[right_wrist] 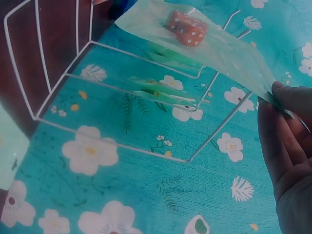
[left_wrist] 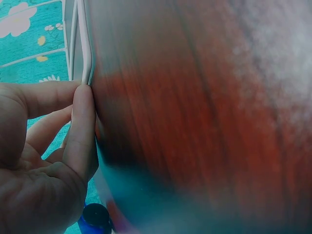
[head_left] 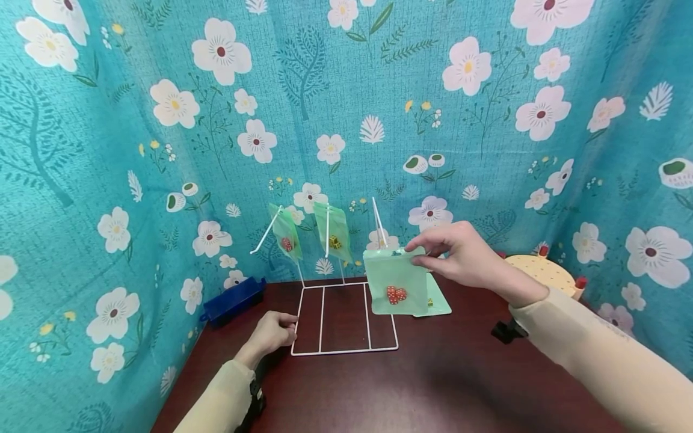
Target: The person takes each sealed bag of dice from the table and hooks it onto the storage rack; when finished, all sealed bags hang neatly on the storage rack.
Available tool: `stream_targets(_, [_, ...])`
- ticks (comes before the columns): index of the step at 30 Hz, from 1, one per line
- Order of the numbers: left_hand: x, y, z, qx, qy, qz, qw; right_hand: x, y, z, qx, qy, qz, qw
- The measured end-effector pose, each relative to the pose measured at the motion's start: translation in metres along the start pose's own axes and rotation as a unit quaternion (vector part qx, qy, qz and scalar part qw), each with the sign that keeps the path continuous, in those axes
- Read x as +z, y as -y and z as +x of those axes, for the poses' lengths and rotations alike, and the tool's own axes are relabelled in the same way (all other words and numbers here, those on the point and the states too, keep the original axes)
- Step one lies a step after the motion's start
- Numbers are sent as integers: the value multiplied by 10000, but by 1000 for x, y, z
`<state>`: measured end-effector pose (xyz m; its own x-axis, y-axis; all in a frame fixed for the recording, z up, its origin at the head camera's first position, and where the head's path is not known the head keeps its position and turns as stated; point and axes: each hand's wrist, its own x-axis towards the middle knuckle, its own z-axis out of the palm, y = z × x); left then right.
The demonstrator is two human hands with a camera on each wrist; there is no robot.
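Observation:
A white wire rack (head_left: 346,350) stands on the table, with slanted arms rising from its back. My left hand (head_left: 273,332) pinches the left wire of its base between thumb and fingers. From the left arm hangs a green zip bag (head_left: 281,225) holding red dice; the middle arm carries another green bag (head_left: 329,224) with yellow dice. My right hand (head_left: 460,255) pinches the top right corner of a pale green zip bag (head_left: 397,273) with red dice (head_left: 396,294), in front of the bare right arm (head_left: 376,219). Behind it, a bag (head_left: 441,300) with something yellow lies partly hidden.
A blue tray-like container (head_left: 234,300) sits at the table's left back edge. Toward the right back is a round tan object (head_left: 533,270) with red-tipped posts. A teal flowered curtain (head_left: 346,78) encloses the dark red table (head_left: 422,385) at the back and sides.

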<state>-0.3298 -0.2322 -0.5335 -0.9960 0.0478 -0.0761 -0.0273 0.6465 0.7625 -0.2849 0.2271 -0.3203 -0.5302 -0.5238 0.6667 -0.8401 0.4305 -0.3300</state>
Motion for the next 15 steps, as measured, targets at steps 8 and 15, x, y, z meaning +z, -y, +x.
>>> stream_targets(8, [0, -2, -1, -59, 30, -31, 10000, 5, -7, 10, 219, 3, 80, 9997])
stream_targets(15, [0, -2, -1, -165, 15, -88, 9998, 12, -11, 16, 257, 11, 301, 9992])
